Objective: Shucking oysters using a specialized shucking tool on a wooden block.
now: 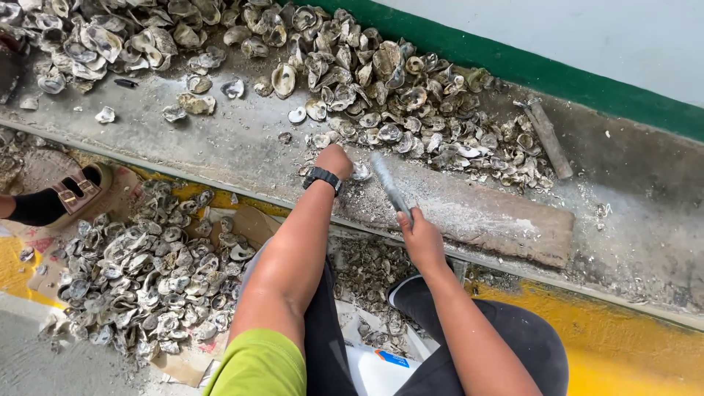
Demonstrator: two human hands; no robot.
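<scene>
Lining concrete ledge (220,139); oyster shells (381,81); green wall stripe (528,70).

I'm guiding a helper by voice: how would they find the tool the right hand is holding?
Start at the long wooden board lying on the grey concrete ledge below the green wall stripe. At its left end, the right hand grips a blurred grey metal blade, angled up-left toward the left hand. It is the only long, straight thing among rounded oyster shells.
</scene>
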